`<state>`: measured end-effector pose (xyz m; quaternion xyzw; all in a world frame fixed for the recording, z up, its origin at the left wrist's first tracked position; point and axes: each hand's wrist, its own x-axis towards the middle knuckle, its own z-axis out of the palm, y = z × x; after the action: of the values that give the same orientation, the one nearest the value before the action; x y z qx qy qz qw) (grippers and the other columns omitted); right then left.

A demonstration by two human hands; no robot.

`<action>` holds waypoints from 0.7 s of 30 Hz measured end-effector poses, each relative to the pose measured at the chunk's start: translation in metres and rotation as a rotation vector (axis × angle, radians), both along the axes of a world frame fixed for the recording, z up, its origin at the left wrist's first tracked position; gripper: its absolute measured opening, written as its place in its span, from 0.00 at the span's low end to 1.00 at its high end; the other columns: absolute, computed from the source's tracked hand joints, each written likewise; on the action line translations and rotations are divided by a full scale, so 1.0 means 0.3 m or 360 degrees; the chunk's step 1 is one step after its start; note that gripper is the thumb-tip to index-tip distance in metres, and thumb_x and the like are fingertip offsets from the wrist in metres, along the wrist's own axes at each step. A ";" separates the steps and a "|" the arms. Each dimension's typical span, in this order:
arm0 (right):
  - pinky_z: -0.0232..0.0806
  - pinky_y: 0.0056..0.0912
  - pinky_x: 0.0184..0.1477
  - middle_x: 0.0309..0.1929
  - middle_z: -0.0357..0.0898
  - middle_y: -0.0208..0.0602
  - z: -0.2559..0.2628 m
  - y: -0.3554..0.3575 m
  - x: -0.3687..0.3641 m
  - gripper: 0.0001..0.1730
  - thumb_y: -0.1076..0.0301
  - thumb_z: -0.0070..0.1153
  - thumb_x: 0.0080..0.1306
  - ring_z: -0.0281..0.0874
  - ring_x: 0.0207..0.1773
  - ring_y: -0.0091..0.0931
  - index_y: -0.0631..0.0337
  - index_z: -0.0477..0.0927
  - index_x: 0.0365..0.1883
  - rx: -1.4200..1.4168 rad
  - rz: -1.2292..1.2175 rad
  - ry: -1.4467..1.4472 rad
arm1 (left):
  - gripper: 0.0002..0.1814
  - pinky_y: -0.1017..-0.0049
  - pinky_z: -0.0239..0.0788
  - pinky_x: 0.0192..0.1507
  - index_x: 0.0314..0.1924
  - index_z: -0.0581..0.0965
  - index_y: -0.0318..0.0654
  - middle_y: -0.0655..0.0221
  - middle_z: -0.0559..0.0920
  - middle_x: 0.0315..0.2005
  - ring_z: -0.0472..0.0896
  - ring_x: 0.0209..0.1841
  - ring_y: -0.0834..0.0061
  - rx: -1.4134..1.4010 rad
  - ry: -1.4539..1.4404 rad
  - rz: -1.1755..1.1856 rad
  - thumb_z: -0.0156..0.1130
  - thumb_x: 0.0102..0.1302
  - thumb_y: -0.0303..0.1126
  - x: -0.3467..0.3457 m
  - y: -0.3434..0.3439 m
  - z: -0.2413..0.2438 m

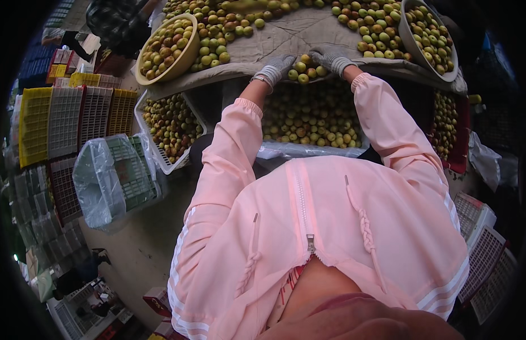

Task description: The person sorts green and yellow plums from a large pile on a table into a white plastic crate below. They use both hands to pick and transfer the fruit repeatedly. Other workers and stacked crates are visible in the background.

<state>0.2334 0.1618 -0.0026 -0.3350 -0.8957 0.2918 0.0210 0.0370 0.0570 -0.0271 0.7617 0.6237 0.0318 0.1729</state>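
My left hand, in a grey knitted glove, rests at the front edge of a cloth-covered table. My right hand, gloved alike, lies across from it. Between them sits a small group of green and reddish round fruits, which look like jujubes or small apples. Both hands touch or nearly touch this group; whether the fingers grip any fruit cannot be told. Below the table edge, a plastic-lined container holds many more such fruits. Larger heaps lie on the cloth at left and right.
A yellowish basin and a pale basin of fruit flank the table. A white crate of fruit stands below left, a red crate at right. Stacked crates and a plastic-wrapped green crate stand left. Another person is at upper left.
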 end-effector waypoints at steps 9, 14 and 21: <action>0.65 0.43 0.52 0.48 0.77 0.44 -0.068 -0.021 -0.041 0.25 0.44 0.37 0.66 0.73 0.50 0.45 0.48 0.75 0.51 -0.0062 0.0272 0.0014 | 0.20 0.67 0.71 0.43 0.52 0.72 0.38 0.57 0.80 0.41 0.79 0.40 0.59 -0.0193 -0.0729 0.0273 0.40 0.69 0.41 0.028 -0.026 -0.033; 0.66 0.41 0.50 0.46 0.78 0.42 0.019 -0.056 -0.081 0.22 0.47 0.43 0.65 0.74 0.48 0.46 0.49 0.76 0.48 -0.0038 -0.0063 -0.0006 | 0.22 0.73 0.73 0.30 0.48 0.73 0.34 0.62 0.81 0.34 0.80 0.28 0.71 -0.0697 -0.1846 0.1130 0.40 0.69 0.44 0.074 -0.161 0.057; 0.65 0.41 0.53 0.47 0.76 0.34 0.042 -0.184 -0.120 0.15 0.53 0.53 0.59 0.72 0.51 0.36 0.42 0.80 0.43 0.0401 0.0203 -0.0190 | 0.19 0.76 0.72 0.32 0.47 0.74 0.40 0.69 0.80 0.35 0.78 0.31 0.76 -0.0663 -0.1684 0.1048 0.44 0.69 0.45 0.102 -0.194 0.122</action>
<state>0.1973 0.1067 0.0101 -0.2890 -0.9443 0.1573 -0.0090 0.0676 -0.0010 0.0096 0.3631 0.6480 0.3320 0.5814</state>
